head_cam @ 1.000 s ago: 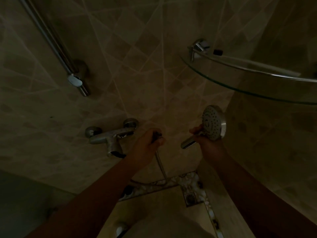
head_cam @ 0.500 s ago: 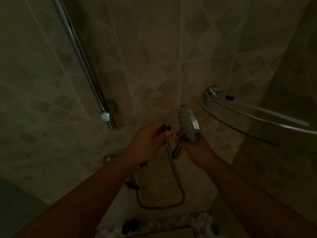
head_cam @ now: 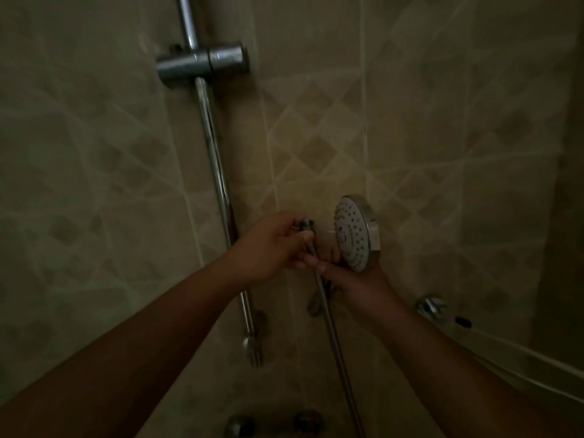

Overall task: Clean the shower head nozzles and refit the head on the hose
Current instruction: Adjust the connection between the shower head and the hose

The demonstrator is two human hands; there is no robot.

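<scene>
The two forearms come up from the bottom of the view and meet in front of the tiled wall; the left hand (head_cam: 273, 245) is curled shut round the top of the hose (head_cam: 335, 343), thumb and fingers pinching just under the hose nut (head_cam: 306, 225), whose open mouth points upward; the hose itself hangs straight down from that grip and leaves the view at the bottom. Just beside it, the right hand (head_cam: 354, 276) is wrapped round the handle of the shower head (head_cam: 354, 233), the fingers closed on it and touching the left hand's fingers; the nozzle face stands upright above the fist and turns leftward toward the nut; the handle's threaded end points down below the fist, dim and half hidden behind the hose, so head and hose are not yet joined.

The step in hand looks like the refit; to do it well the nut's mouth and the handle's end must face each other on one line, which probably means turning the nut downward or the head over; start the thread by finger without force, since a crooked start would cross-thread; whether a washer sits in the nut cannot be told.

Beyond the hands, the chrome riser rail (head_cam: 215, 172) climbs the wall to its slider bracket (head_cam: 202, 64).
</scene>
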